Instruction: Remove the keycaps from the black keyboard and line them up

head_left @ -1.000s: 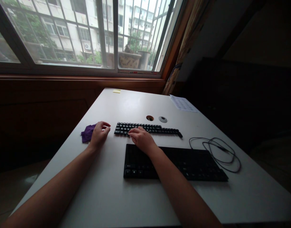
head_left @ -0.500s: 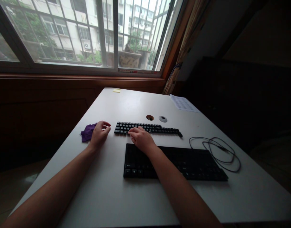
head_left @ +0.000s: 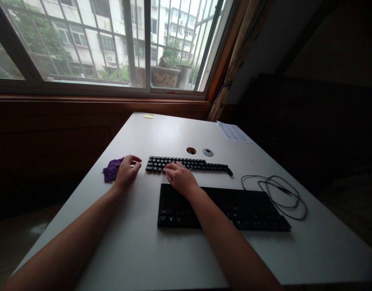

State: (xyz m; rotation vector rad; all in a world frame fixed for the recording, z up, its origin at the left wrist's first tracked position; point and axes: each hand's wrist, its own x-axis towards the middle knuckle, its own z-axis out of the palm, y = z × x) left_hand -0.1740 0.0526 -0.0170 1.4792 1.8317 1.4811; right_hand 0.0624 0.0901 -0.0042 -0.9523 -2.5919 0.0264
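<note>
My left hand (head_left: 127, 171) rests on the table against a crumpled purple cloth (head_left: 110, 169), its fingers loosely curved with a gap to the thumb and nothing visible between them. Over the near edge of the rows of loose black keycaps (head_left: 157, 163), my right hand (head_left: 180, 178) is closed in a pinch. A thin, light wire tool (head_left: 190, 168) pokes out beside its knuckles; the fingers hide most of it. Under my right wrist and forearm lies a black keyboard (head_left: 249, 204). Keys show along its front row, while its upper part looks dark and hard to read.
A coiled black cable (head_left: 290, 200) lies to the keyboard's right. Behind the keycaps are a round cable hole (head_left: 191, 150) and its grey cover (head_left: 208, 152). Printed paper (head_left: 233, 132) and a yellow note (head_left: 149, 116) lie toward the white table's far edge, below a window (head_left: 113, 40).
</note>
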